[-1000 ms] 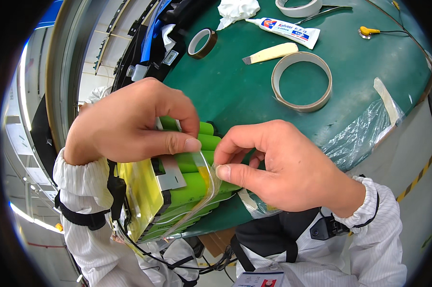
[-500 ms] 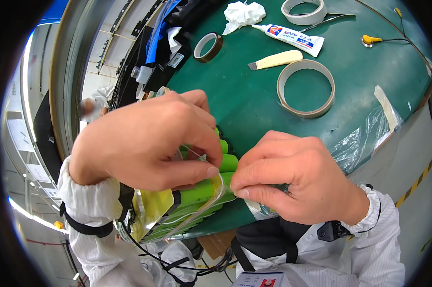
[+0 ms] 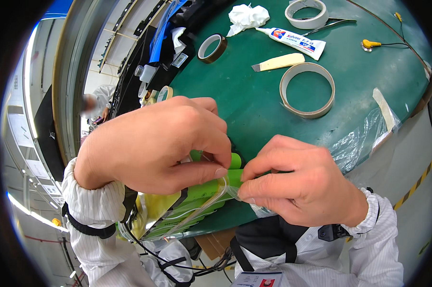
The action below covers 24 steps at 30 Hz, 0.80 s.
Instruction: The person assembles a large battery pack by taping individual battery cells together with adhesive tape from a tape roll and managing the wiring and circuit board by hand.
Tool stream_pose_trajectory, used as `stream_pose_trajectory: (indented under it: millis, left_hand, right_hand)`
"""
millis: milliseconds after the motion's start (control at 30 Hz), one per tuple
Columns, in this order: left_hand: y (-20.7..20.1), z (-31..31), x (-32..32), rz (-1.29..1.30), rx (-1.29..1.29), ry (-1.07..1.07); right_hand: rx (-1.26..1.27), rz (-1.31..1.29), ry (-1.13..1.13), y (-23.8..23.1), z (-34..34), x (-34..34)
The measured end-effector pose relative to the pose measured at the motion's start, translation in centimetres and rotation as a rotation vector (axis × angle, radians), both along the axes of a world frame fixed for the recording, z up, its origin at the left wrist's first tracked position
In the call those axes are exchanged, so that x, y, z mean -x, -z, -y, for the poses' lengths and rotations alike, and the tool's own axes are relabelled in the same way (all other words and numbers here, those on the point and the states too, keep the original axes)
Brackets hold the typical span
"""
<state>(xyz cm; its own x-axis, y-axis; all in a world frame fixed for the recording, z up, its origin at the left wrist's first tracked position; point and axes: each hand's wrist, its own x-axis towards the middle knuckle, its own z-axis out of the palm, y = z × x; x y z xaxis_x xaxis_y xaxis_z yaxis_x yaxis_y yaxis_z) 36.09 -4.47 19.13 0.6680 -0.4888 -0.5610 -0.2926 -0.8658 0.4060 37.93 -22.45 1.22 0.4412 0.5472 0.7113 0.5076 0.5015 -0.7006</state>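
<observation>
At the near edge of a green-topped table [image 3: 254,112], a pack of green cylindrical battery cells [image 3: 197,193] lies partly beneath a worker's left hand [image 3: 154,146] and to the left of the right hand [image 3: 299,182]. The right thumb and forefinger pinch a translucent strip [image 3: 232,192] beside the pack; the left thumb and forefinger close in over the pale wires [image 3: 214,198] on it, though whether they grip one cannot be told. Beyond the hands lie a large tan tape roll [image 3: 328,100], a yellow-handled blade [image 3: 280,61], a glue tube [image 3: 297,43] and, farther back, crumpled white tissue [image 3: 248,18].
</observation>
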Motion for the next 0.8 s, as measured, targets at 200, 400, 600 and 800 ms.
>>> stream_pose_trajectory:
  millis: [200, 400, 600, 800]
  left_hand:
    - [0.2, 0.0, -0.1, 0.024, 0.022, 0.06]
    - [-0.2, 0.2, 0.4, 0.017, -0.02, 0.016]
    - [0.1, 0.0, 0.6, 0.067, -0.022, 0.02]
    - [0.0, 0.0, 0.3, 0.075, -0.071, -0.011]
  right_hand:
    - [-0.018, 0.027, 0.017, 0.1, -0.2, -0.2]
    - [0.01, -0.06, -0.006, -0.1, -0.9, -0.5]
    - [0.054, -0.159, 0.04, -0.5, -1.6, -0.1]
    - [0.212, -0.242, 0.074, -0.9, -2.5, 0.2]
